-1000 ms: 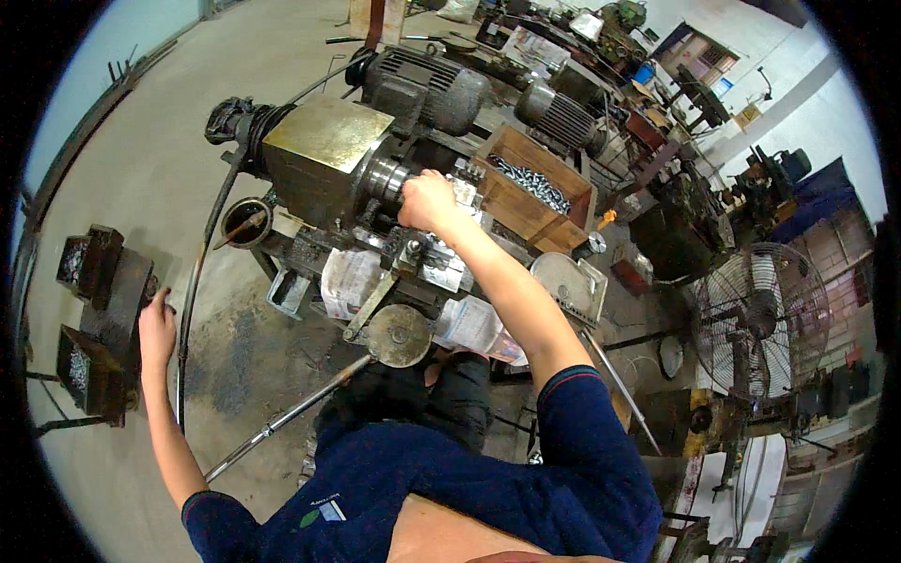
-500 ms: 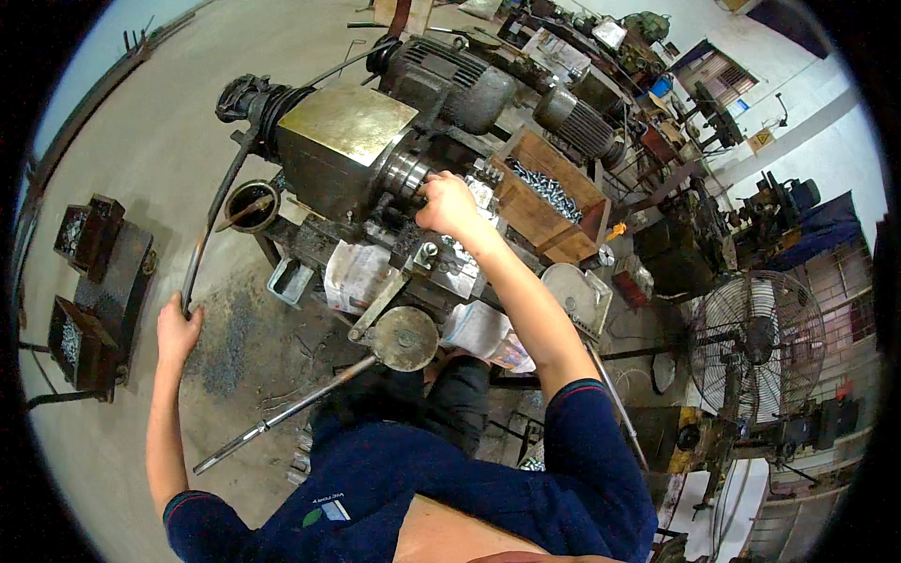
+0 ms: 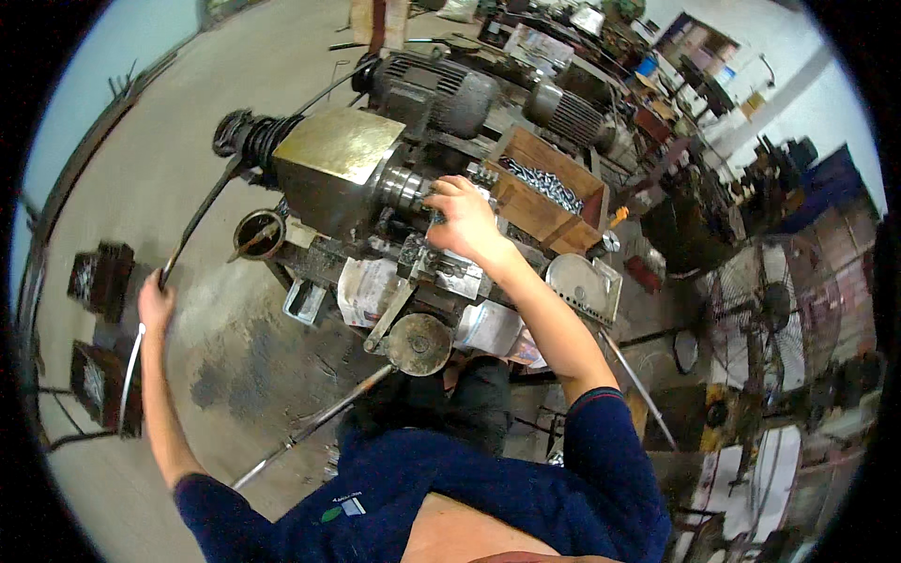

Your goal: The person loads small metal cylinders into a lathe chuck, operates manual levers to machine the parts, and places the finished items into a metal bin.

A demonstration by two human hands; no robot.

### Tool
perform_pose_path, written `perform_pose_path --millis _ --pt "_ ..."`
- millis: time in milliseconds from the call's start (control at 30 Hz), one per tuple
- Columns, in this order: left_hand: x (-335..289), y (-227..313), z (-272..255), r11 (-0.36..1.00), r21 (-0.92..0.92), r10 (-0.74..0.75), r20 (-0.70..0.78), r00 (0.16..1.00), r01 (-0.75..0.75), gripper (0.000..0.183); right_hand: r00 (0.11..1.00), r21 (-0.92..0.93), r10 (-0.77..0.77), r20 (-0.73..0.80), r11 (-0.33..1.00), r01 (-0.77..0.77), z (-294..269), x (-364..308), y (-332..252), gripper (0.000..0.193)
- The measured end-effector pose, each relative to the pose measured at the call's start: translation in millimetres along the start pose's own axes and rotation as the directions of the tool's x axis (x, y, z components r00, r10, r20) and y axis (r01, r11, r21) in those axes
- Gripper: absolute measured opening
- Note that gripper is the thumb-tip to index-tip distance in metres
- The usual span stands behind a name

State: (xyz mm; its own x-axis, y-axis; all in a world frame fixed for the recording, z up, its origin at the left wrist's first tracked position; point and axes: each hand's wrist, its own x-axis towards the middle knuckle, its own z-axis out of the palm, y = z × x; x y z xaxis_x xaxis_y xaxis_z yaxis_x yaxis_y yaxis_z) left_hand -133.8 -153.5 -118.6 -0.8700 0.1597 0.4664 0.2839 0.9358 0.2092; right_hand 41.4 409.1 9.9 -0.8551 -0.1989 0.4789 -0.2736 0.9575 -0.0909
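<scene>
At the left, my left hand [image 3: 156,302] is closed round the long dark lever [image 3: 199,223] that reaches out from the rear end of the lathe headstock [image 3: 340,145]. A thin pale strip [image 3: 130,380] shows below that hand; I cannot tell whether it belongs to the lever. My right hand [image 3: 465,220] is beside the shiny round chuck [image 3: 404,190], just to its right, with fingers curled inward. Whatever those fingers hold is hidden beneath them. In front of the chuck, a flat metal arm leads to a round disc [image 3: 419,344] with a long bar handle [image 3: 314,427].
Beyond my right forearm stands a wooden box [image 3: 526,208] of small metal parts. Two dark bins [image 3: 101,281] sit at the left. A round pot [image 3: 260,235] hangs by the headstock. Electric motors [image 3: 436,94] lie behind, and a large fan [image 3: 774,310] stands at right.
My left hand has swung the lever outward and away from me. My right hand has shifted slightly to the right of the chuck. The whole view has tilted a little.
</scene>
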Motion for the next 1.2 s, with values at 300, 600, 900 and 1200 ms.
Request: perform_pose_path --millis 300,600,900,1200 --pt "-101.5 164.8 195.5 0.975 -0.214 0.077 0.595 0.8 0.065 0.047 0.889 -0.019 0.458 -0.001 0.889 -0.457 -79.3 -189.0 32.9 0.038" --pt "-55.1 167.8 188.6 0.957 0.16 0.087 0.636 0.767 -0.241 0.022 0.344 -0.295 0.938 -0.042 0.317 -0.901 -131.8 -400.9 75.3 0.051" --pt "-86.4 186.5 61.0 0.948 -0.318 0.273 0.793 0.545 -0.012 0.042 -0.052 -0.631 0.988 -0.143 -0.131 -0.765 -115.9 -536.8 83.2 0.039" --pt "-187.7 295.1 -52.9 0.807 -0.536 0.388 0.798 0.462 0.248 0.037 0.141 -0.246 0.99 0.002 0.138 -0.96 -79.4 -497.4 -77.6 0.029"
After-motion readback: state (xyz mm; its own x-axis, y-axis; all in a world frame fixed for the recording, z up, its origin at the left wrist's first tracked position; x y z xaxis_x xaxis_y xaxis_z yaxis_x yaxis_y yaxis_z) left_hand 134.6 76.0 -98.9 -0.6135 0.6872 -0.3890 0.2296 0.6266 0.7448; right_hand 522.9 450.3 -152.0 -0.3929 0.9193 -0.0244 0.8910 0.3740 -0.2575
